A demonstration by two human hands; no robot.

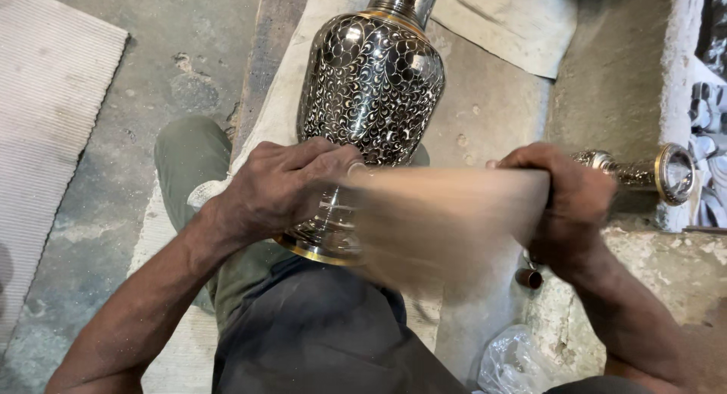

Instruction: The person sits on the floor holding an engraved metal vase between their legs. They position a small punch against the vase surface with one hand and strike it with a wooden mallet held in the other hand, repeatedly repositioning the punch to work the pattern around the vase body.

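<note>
Left hand [276, 186]: clenched on the lower part of the engraved metal vase [371, 83].
Right hand [564, 201]: closed around a blurred wooden tool [447, 212], held beside the vase.

Black vase [371, 83] with silver scrollwork and gold bands; grey ribbed mat [45, 114].

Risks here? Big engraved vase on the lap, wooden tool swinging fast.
1. The wooden tool in the right hand is motion-blurred and passes right beside the left hand, so the knuckles could get struck.
2. The engraved vase lies tilted across the lap, steadied by the left hand alone; it may roll or slip onto the concrete floor.
3. A metal stem piece rests near the ledge edge by the right hand; a swing might knock it.
</note>
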